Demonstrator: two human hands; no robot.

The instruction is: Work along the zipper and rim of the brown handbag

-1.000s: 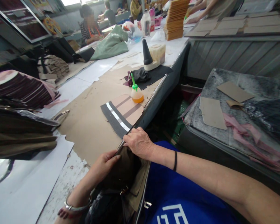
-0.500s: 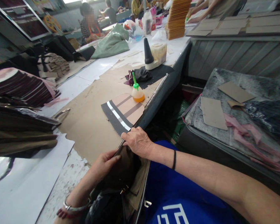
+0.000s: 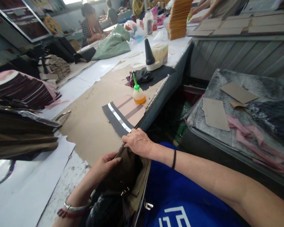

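An open dark brown bag (image 3: 124, 167) rests against the table edge, over my lap. My left hand (image 3: 106, 162) is closed on its upper rim, thumb on the inside and fingers mostly hidden behind. Farther along that rim, my right hand (image 3: 137, 142) pinches the edge, fingers curled. A zipper pull (image 3: 148, 206) hangs at the bag's near side. Just beyond my right hand lies a flat tan panel (image 3: 127, 102) with a black strip and a white band. A squeeze bottle (image 3: 139, 97) with a green nozzle and orange liquid stands at the panel's far corner.
A black cone on a pale base (image 3: 149, 56) stands on dark cloth farther back. Brown bags (image 3: 21, 135) and stacked dark pieces (image 3: 21, 88) lie left. To the right, a grey padded surface (image 3: 196, 116) carries cardboard pieces and pink cloth. Co-workers sit and stand behind.
The view has shifted very slightly. Both hands keep their hold on the bag's rim, with hardly any visible movement.
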